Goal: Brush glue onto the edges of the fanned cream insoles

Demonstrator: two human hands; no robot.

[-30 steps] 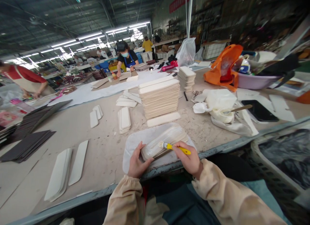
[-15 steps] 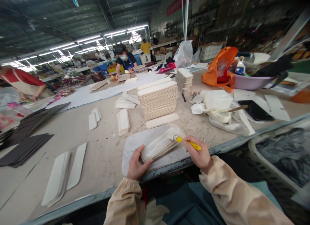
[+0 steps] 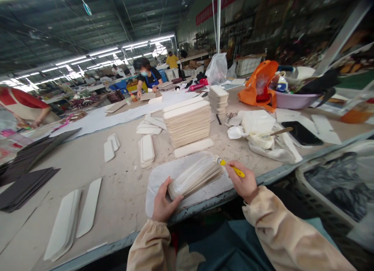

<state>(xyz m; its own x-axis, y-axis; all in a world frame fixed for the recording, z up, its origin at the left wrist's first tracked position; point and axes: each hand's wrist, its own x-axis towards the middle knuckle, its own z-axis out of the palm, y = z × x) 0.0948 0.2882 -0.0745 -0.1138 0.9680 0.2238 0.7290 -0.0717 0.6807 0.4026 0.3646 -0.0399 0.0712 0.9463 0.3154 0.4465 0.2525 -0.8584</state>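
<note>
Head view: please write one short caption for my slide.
Left hand steadies a fanned stack of cream boards while right hand holds a yellow-handled brush at its far end.
</note>
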